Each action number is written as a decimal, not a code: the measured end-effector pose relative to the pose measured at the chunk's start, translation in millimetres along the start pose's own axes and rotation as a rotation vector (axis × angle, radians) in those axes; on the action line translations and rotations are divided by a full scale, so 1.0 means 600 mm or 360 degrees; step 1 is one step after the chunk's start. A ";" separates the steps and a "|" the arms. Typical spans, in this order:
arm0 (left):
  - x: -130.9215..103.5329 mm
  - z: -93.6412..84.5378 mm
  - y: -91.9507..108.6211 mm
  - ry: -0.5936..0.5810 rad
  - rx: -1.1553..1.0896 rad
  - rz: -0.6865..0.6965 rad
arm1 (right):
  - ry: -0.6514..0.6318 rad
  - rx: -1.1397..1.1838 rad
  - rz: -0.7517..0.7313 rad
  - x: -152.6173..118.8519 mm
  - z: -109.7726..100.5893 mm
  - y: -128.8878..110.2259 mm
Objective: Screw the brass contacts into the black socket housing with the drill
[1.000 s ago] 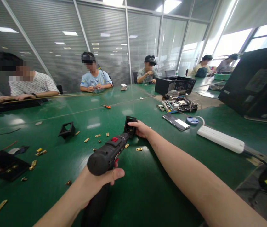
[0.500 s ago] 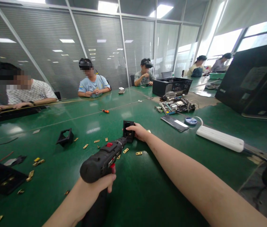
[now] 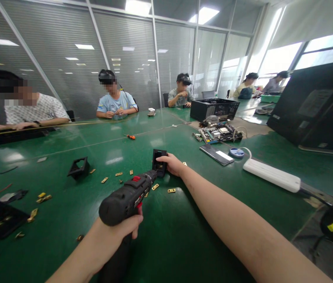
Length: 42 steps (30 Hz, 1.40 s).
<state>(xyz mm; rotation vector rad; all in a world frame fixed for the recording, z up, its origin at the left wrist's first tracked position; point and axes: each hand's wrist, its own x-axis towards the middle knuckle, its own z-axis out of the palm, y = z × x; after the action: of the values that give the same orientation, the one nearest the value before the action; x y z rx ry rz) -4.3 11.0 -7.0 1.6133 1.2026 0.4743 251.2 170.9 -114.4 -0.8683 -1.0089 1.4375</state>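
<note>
My left hand [image 3: 125, 230] is wrapped around the grip of a black cordless drill [image 3: 125, 198] with a red trigger and a red switch on top. The drill's nose points away from me, up against a small black plastic box [image 3: 156, 157]. That box stands upright on the green table, its open side towards me, pinched in my right hand [image 3: 172, 163] with the thumb over the front. Small brass strips with holes [image 3: 155, 186] lie scattered around the drill's tip. The drill bit's exact contact point is too small to make out.
A square black frame [image 3: 78, 168] and a black tray [image 3: 0, 218] with brass pieces lie to the left. An orange screwdriver [image 3: 130, 136] is farther off. On the right are a phone [image 3: 216, 154], a white power strip [image 3: 272, 175], a circuit board [image 3: 221, 133] and black computer cases [image 3: 213, 109]. Co-workers sit across the table.
The view has shifted slightly. Both hands keep their hold, and the drill stays at the black box with no clear movement between them.
</note>
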 end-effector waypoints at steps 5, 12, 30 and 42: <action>-0.001 -0.001 -0.001 0.0013 -0.0016 0.0015 | -0.0008 0.0000 0.0004 0.001 -0.001 0.000; 0.000 -0.003 -0.001 -0.0025 0.0002 0.0041 | -0.0002 0.0022 -0.0011 0.001 -0.003 0.002; -0.001 -0.002 -0.004 0.0020 -0.0019 0.0040 | 0.0004 0.0016 -0.0076 -0.003 0.001 -0.003; -0.007 0.000 0.002 0.0054 -0.0065 0.0079 | -0.0124 -0.0039 -0.0031 -0.011 0.009 -0.010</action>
<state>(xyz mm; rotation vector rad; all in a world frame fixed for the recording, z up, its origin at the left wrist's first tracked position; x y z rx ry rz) -5.3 7.5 -4.8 1.6093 1.1728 0.5564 249.1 164.0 -107.0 -0.8232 -1.0927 1.4545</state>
